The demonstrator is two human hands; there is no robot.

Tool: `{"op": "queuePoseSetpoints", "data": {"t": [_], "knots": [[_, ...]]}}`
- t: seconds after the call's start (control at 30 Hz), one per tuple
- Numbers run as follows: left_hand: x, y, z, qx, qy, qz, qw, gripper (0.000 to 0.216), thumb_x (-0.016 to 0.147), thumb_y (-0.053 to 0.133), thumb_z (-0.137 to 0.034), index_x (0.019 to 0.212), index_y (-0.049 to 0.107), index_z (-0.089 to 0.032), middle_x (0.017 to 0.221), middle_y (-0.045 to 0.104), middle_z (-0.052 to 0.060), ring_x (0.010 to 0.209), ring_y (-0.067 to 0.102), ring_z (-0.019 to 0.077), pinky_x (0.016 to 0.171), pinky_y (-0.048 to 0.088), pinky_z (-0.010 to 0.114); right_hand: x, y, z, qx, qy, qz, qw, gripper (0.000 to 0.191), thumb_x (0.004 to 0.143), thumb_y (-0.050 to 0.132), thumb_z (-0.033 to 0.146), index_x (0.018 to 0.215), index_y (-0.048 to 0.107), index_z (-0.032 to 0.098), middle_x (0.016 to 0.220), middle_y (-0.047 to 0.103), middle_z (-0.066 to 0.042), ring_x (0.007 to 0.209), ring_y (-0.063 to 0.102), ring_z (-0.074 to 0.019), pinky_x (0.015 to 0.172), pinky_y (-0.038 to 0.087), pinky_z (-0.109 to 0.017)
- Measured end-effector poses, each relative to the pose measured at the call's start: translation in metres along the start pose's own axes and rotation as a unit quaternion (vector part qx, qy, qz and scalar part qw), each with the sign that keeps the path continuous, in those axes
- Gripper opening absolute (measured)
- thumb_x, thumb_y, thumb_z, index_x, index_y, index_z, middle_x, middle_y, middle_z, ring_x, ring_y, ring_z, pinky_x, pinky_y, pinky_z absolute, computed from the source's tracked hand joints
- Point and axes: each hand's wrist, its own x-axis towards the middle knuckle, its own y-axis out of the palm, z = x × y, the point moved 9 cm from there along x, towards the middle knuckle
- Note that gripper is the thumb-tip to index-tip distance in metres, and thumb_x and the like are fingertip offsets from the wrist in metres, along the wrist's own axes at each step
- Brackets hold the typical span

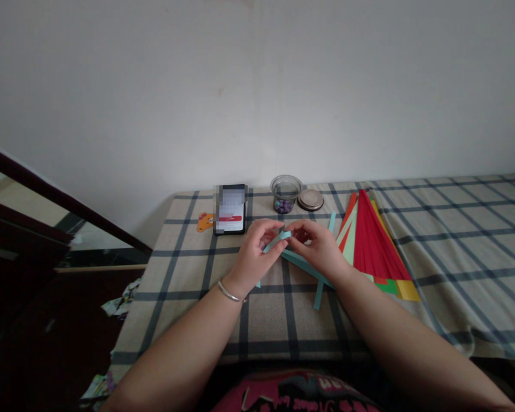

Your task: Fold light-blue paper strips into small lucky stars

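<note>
My left hand [257,249] and my right hand [315,243] meet over the checked cloth [266,320]. Both pinch a light-blue paper strip [278,239] between fingertips, and the strip is bent between them. A silver bangle [230,293] circles my left wrist. More light-blue strips [318,294] lie on the cloth under my right hand. A fan of long paper strips [371,243] in red, pale green, yellow and orange lies just right of my right hand.
A phone [230,208] stands propped at the back, with a small orange sticker [205,221] to its left. An open clear jar [285,194] holds small purple pieces, its lid [311,199] beside it. The bed's left edge drops to a dark floor with scattered papers [120,303].
</note>
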Motion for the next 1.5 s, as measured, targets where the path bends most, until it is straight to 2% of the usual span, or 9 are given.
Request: {"op": "queuePoseSetpoints", "data": {"t": [0.13,0.3,0.63,0.77,0.9,1.17,1.5], "knots": [[0.001,0.0,-0.009,0.084,0.048,0.005,0.995,0.016,0.086,0.061,-0.024,0.102,0.063,-0.022,0.104,0.061,0.007,0.099,0.058,0.0179,0.088,0.049,0.031,0.0,0.002,-0.001,0.016,0.011,0.01,1.0,0.013,0.08,0.063,0.031,0.088,0.064,0.021,0.075,0.063,-0.002,0.062,0.055,-0.0137,0.058,0.044,-0.027],[0.001,-0.002,-0.009,0.098,0.042,-0.004,0.994,0.016,0.088,0.057,-0.024,0.102,0.063,-0.022,0.103,0.064,0.006,0.096,0.06,0.0172,0.086,0.049,0.03,0.0,0.004,0.0,0.039,0.031,0.021,0.999,0.017,0.079,0.065,0.034,0.089,0.064,0.02,0.075,0.063,-0.003,0.064,0.056,-0.0142,0.059,0.045,-0.027],[0.003,-0.004,0.009,-0.007,-0.033,-0.024,0.999,0.02,0.087,0.058,-0.031,0.1,0.064,-0.017,0.097,0.069,0.007,0.084,0.064,0.0154,0.076,0.052,0.027,0.0,0.007,-0.007,0.127,0.069,0.035,0.989,0.021,0.083,0.059,0.039,0.089,0.061,0.019,0.082,0.063,-0.003,0.07,0.056,-0.0138,0.063,0.045,-0.027],[0.003,-0.002,0.016,-0.037,-0.065,-0.012,0.997,0.021,0.087,0.057,-0.031,0.099,0.065,-0.017,0.093,0.07,0.006,0.081,0.065,0.0155,0.075,0.052,0.027,-0.001,0.008,-0.018,0.132,0.092,0.029,0.986,0.021,0.083,0.058,0.04,0.087,0.061,0.02,0.078,0.062,-0.002,0.068,0.055,-0.0133,0.063,0.044,-0.027],[0.003,0.002,0.018,-0.037,-0.069,0.005,0.997,0.021,0.087,0.057,-0.031,0.099,0.066,-0.017,0.094,0.071,0.005,0.081,0.065,0.0156,0.075,0.052,0.027,0.0,0.01,-0.018,0.127,0.097,0.034,0.987,0.021,0.08,0.061,0.04,0.083,0.061,0.019,0.078,0.063,-0.002,0.066,0.056,-0.0133,0.061,0.043,-0.027],[0.002,0.0,0.014,0.023,-0.043,-0.002,0.999,0.019,0.087,0.058,-0.03,0.099,0.065,-0.017,0.098,0.07,0.006,0.086,0.066,0.0168,0.079,0.053,0.029,0.0,0.013,-0.012,0.142,0.089,0.044,0.985,0.021,0.077,0.064,0.04,0.082,0.063,0.02,0.08,0.065,-0.002,0.069,0.057,-0.0138,0.062,0.045,-0.027],[0.003,-0.004,-0.004,0.143,0.012,-0.019,0.989,0.013,0.086,0.058,-0.019,0.096,0.066,-0.018,0.092,0.07,0.005,0.081,0.064,0.0147,0.074,0.053,0.027,0.0,0.011,-0.012,0.111,0.088,0.04,0.989,0.018,0.078,0.061,0.036,0.084,0.063,0.019,0.081,0.065,-0.002,0.068,0.057,-0.0138,0.061,0.044,-0.027]]}}
